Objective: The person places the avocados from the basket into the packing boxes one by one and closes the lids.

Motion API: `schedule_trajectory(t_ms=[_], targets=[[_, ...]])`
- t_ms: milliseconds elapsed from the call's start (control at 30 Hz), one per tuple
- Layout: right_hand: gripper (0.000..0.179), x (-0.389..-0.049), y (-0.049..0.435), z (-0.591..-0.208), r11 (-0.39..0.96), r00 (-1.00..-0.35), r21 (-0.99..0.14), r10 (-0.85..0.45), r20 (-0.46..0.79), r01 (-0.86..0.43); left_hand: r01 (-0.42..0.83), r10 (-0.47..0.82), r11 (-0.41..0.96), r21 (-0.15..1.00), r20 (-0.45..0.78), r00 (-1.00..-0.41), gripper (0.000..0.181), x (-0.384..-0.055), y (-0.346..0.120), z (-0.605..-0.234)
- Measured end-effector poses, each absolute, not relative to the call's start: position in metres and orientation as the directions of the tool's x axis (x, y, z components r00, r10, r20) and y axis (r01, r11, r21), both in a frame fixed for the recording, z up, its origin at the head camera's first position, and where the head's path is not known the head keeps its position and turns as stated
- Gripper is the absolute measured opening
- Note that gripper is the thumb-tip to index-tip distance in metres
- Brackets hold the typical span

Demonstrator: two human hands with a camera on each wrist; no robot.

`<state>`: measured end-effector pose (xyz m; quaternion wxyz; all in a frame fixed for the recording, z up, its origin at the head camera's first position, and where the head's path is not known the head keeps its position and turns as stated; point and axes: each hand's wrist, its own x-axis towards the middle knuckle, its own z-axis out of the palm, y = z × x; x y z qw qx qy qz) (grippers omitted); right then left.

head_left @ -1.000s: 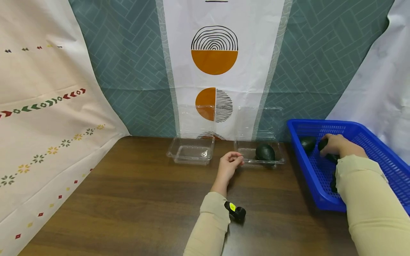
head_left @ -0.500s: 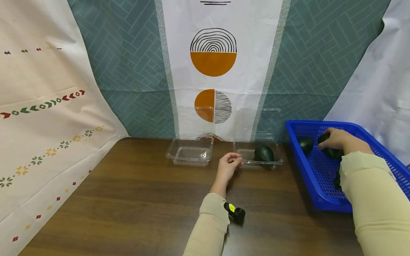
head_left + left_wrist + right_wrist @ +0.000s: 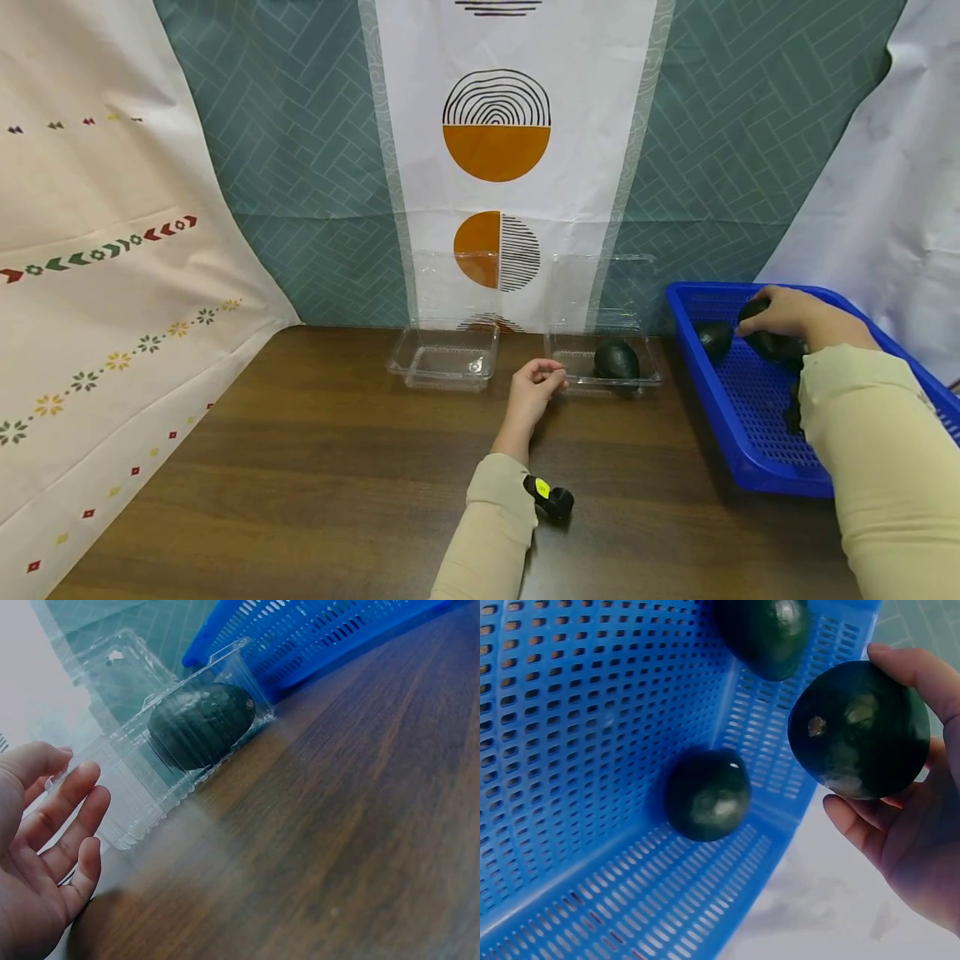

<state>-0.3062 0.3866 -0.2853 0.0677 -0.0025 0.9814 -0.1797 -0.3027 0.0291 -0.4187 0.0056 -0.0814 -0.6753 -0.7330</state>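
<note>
Now that my right hand (image 3: 795,317), gripping a green fruit (image 3: 861,731), has gone up at frame right, picking seems done; my left hand (image 3: 534,390) pinches the clear box (image 3: 588,381) mid-frame

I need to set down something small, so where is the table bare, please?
Bare: the table between the cream cloth and left sleeve, and between the wrist device and blue basket. Crowded: around the right clear container, between left hand and basket.

Head: high, looks forward, down
Left wrist: near, faces clear box (image 3: 142,802)
Right wrist: near, looks into blue basket (image 3: 592,750)
All three: blue basket
</note>
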Motion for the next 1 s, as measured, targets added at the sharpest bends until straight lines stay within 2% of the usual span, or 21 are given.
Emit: schedule_trajectory(t_ms=[267,533,700,1000], targets=[[0.08,-0.311,0.38,-0.276,0.946,-0.992,-0.322,-0.067,-0.103,-0.03,0.114,0.087,-0.088,0.99,0.121,-0.989,0.012,-0.319,0.034,-0.442],[0.078,-0.313,0.368,-0.265,0.952,-0.994,-0.301,-0.077,-0.078,-0.051,0.09,0.088,-0.063,0.994,0.095,-0.992,0.012,-0.319,0.033,-0.443],[0.077,-0.315,0.36,-0.26,0.95,-0.995,-0.306,-0.084,-0.057,-0.062,0.11,0.101,-0.101,0.989,0.12,-0.988,0.013,-0.313,0.031,-0.436],[0.08,-0.318,0.347,-0.254,0.944,-0.994,-0.323,-0.09,-0.059,-0.066,0.092,0.102,-0.12,0.988,0.105,-0.989,0.022,-0.318,0.032,-0.44]])
